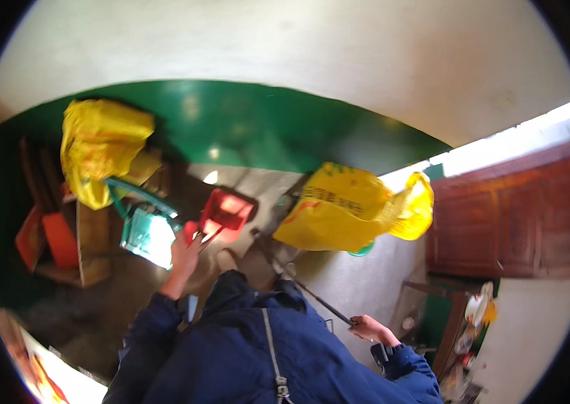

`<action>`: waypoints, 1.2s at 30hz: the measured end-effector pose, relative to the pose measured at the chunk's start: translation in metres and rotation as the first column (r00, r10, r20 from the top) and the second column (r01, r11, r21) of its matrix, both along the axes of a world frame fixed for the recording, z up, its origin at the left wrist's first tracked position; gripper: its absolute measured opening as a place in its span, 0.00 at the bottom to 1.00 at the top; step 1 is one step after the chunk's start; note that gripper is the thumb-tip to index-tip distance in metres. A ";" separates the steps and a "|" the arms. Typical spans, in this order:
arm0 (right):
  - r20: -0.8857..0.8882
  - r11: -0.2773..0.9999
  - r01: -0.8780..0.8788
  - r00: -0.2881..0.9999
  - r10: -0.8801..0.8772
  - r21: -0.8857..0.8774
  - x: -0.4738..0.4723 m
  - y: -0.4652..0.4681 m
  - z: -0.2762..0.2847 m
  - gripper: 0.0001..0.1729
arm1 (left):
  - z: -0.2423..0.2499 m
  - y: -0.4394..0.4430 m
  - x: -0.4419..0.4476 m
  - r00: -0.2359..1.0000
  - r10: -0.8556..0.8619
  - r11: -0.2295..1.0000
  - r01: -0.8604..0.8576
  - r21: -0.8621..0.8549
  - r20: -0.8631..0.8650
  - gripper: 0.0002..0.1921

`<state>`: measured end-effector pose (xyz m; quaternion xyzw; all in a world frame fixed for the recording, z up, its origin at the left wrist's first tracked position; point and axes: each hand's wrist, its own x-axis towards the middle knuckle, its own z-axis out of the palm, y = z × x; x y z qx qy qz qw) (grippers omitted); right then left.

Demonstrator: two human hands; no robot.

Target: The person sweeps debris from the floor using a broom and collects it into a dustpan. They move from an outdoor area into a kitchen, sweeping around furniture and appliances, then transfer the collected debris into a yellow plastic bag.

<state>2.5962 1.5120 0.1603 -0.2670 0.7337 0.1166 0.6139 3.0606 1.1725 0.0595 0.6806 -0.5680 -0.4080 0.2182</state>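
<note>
In the head view my left hand (184,255) is closed around the handle of a red dustpan (225,211), left of my body. The pan lies beyond my fingers, low over the floor. My right hand (367,328), out to the right, grips the end of a thin dark rod (321,302). This rod slants up and left to near my feet; blur hides what its far end is. A teal plastic object (147,233), washed out by glare, stands just left of my left hand.
At left a yellow plastic bag (101,146) hangs over a wooden box (94,242) near orange-red boards (60,240). Another yellow bag (338,209), bearing writing, covers part of a green container (362,250) on the right. A reddish wooden cabinet (504,217) stands far right.
</note>
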 end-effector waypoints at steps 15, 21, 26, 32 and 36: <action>-0.317 0.702 -0.470 0.882 0.349 -0.536 0.044 -0.187 -0.042 0.23 | 0.019 -0.013 -0.007 0.995 0.098 0.994 -0.099 0.051 0.016 0.20; 0.063 0.954 -0.098 0.991 0.120 -0.283 0.006 -0.314 -0.032 0.27 | 0.018 -0.019 -0.013 0.987 0.158 0.986 -0.160 0.051 0.042 0.23; -0.421 0.297 -0.713 0.642 0.641 -0.636 -0.055 -0.411 -0.007 0.26 | 0.008 -0.033 -0.032 0.984 0.173 0.981 -0.176 0.080 0.052 0.19; -0.027 0.971 -0.233 0.972 0.232 -0.043 -0.130 -0.504 0.047 0.19 | -0.006 -0.046 -0.046 0.978 0.193 0.976 -0.200 0.086 0.075 0.18; -0.084 0.959 -0.281 0.955 0.283 0.041 -0.152 -0.532 0.054 0.17 | -0.010 -0.056 -0.046 0.978 0.184 0.980 -0.191 0.063 0.096 0.18</action>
